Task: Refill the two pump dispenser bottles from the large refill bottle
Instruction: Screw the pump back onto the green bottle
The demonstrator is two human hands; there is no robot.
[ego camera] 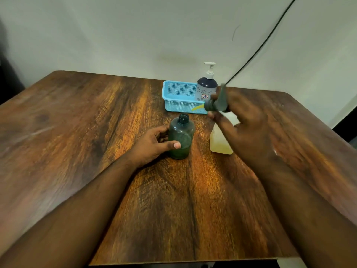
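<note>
The left hand (154,145) grips the uncapped green dispenser bottle (181,137) upright at the centre of the wooden table (77,122). The right hand (245,128) pinches its removed pump head (217,102) above the refill bottle (221,146). The pump is best set down clear of the bottles, so its yellow-wet dip tube (197,107) doesn't drip on them.

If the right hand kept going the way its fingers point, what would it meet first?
Probably the blue basket. The right hand, holding the removed pump head, points up and left towards the basket's near wall, with the white-pump bottle inside it. Depth is unclear.
</note>
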